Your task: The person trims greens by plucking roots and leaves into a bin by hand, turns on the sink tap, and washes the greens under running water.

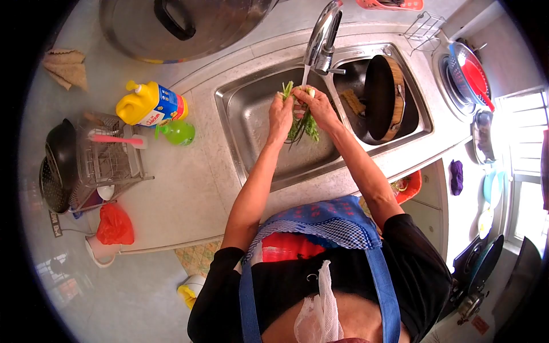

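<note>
Over the left basin of the steel sink (251, 150), my left hand (281, 117) is closed around a bunch of leafy green vegetables (310, 130). My right hand (318, 107) grips the same bunch near its stems, close to my left hand. Water runs from the chrome faucet (321, 41) down onto the stems and fingers. The leaves hang below both hands. Parts of the bunch are hidden behind the fingers.
A black pan (380, 97) and a sponge (353, 103) lie in the right basin. On the left counter stand a yellow bottle (150, 104), a green bottle (180, 132) and a wire dish rack (108, 160). A large metal lid (223, 26) is behind.
</note>
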Demonstrator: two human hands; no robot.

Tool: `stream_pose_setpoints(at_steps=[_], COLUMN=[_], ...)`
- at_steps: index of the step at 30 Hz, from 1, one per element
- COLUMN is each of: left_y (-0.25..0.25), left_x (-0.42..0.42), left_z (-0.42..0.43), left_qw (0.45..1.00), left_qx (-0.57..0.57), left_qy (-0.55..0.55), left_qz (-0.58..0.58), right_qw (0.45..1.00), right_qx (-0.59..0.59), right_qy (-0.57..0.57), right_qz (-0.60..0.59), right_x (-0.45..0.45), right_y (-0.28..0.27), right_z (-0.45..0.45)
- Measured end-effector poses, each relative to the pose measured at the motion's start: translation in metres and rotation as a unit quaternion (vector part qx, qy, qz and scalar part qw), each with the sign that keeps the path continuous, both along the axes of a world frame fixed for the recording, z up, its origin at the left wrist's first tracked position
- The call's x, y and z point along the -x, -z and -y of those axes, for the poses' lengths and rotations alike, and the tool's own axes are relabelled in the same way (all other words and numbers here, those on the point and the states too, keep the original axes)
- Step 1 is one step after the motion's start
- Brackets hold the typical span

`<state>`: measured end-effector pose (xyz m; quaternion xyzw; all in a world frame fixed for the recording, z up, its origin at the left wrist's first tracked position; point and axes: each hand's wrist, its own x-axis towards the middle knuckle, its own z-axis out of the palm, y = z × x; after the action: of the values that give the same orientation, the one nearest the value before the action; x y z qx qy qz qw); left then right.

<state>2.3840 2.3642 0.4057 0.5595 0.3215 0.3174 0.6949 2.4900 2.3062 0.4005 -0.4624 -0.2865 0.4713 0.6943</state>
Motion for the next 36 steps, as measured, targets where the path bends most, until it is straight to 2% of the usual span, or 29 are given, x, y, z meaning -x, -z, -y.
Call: stream_pose_setpoints(at_steps=[5,7,8,10,14,16,17,19,20,23,25,26,28,30,32,36], left_y=[0.008,0.015,0.013,0.007,0.010,0.005,0.005,0.005,0.006,0.007,0.005,0.008,0.013,0.009,0.007,0.005], left_x=[-0.004,-0.006,-0.005,-0.002,-0.007,-0.007,-0.006,-0.003,-0.003,-0.004,-0.004,-0.005,-0.006,-0.008,-0.008,-0.006], left_z=[0.000,-0.001,-0.002,-0.005,-0.002,0.000,-0.001,-0.006,-0.009,-0.010,-0.010,-0.010,-0.013,-0.009,-0.010,-0.011], left_qw=[0.998,0.998,0.998,0.993,0.993,0.999,0.999,0.988,0.988,0.981,0.993,0.993,0.998,0.998,0.997,0.999], left_qx=[-0.028,-0.018,-0.018,-0.098,-0.114,0.026,0.026,0.118,0.117,0.137,0.089,0.090,0.034,0.034,0.035,0.033], left_qy=[0.022,0.034,0.034,0.065,0.025,-0.009,-0.009,0.020,0.019,0.013,-0.018,-0.017,-0.014,-0.021,-0.030,-0.022], left_qz=[0.045,0.045,0.044,-0.027,-0.023,0.045,0.045,0.098,0.098,0.136,0.071,0.071,0.042,0.051,0.059,0.033], right_qw=[0.999,0.995,0.995,0.988,0.996,0.982,0.982,0.967,0.967,0.972,0.983,0.995,0.996,0.996,0.982,0.980], right_qx=[-0.021,-0.016,-0.016,-0.009,0.011,-0.041,-0.041,-0.072,-0.072,-0.053,-0.054,-0.034,-0.031,-0.028,-0.032,-0.027], right_qy=[-0.028,-0.061,-0.061,-0.093,-0.073,-0.124,-0.124,-0.146,-0.147,-0.131,-0.108,-0.083,-0.059,-0.037,-0.026,-0.012], right_qz=[0.024,-0.083,-0.083,-0.119,-0.055,-0.139,-0.139,-0.197,-0.196,-0.187,-0.136,-0.049,-0.062,-0.073,-0.182,-0.196], right_x=[0.000,-0.003,-0.003,-0.004,-0.006,-0.007,-0.008,-0.012,-0.013,-0.014,-0.008,-0.007,-0.007,-0.007,-0.009,-0.010], right_y=[-0.007,0.000,-0.002,-0.007,-0.004,-0.009,-0.008,-0.006,-0.006,-0.006,-0.009,-0.006,0.000,-0.003,-0.007,-0.005], right_z=[0.002,0.000,0.001,0.003,0.000,0.001,0.001,0.001,0.001,0.002,0.003,0.002,0.000,0.001,0.005,0.005])
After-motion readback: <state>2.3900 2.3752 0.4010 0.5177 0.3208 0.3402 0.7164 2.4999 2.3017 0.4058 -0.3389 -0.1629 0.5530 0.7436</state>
